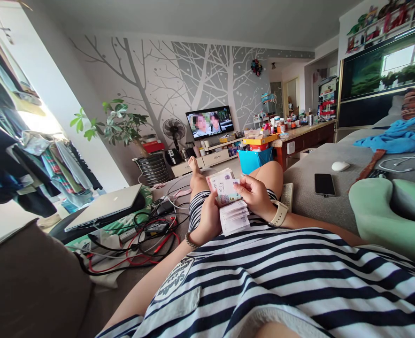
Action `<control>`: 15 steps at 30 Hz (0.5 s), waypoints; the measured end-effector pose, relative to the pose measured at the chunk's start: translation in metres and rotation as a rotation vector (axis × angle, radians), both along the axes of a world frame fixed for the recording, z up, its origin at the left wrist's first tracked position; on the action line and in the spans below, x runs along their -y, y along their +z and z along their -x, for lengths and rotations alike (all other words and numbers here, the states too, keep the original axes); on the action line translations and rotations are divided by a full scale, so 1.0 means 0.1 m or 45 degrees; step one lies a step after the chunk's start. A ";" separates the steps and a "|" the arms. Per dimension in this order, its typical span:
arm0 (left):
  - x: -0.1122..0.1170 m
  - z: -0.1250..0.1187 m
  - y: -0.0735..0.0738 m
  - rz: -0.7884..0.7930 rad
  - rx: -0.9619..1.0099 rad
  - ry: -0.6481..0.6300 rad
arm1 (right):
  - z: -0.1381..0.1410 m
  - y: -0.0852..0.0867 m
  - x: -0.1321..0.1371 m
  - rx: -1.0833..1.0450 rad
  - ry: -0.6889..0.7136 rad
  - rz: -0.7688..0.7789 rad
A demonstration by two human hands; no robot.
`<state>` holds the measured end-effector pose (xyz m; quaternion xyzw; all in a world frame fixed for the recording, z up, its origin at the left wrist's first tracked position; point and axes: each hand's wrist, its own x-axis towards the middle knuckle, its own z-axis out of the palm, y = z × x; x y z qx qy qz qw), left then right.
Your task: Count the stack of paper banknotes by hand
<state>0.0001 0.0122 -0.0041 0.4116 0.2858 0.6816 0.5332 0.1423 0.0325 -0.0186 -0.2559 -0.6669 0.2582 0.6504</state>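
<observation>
A fanned stack of banknotes is held up over my lap, a large 5 printed on the front one. My left hand is closed around the stack's left side, thumb on top. My right hand pinches the right edge of the front note between thumb and fingers. Several pale notes hang folded below, their lower ends spread toward my striped shirt. How the notes pass between my left fingers is hidden.
Left of my legs lie a laptop and tangled cables. On the right are a phone, a white mouse, a keyboard and a green neck pillow. A blue box stands beyond my knees.
</observation>
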 end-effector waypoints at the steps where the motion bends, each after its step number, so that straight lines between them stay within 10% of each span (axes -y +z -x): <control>1: -0.01 0.01 -0.01 -0.011 0.006 0.005 | 0.00 0.00 0.00 0.006 0.019 0.007; 15: 0.05 0.00 0.07 0.154 -0.035 0.091 | 0.01 -0.02 -0.10 -0.034 0.125 -0.033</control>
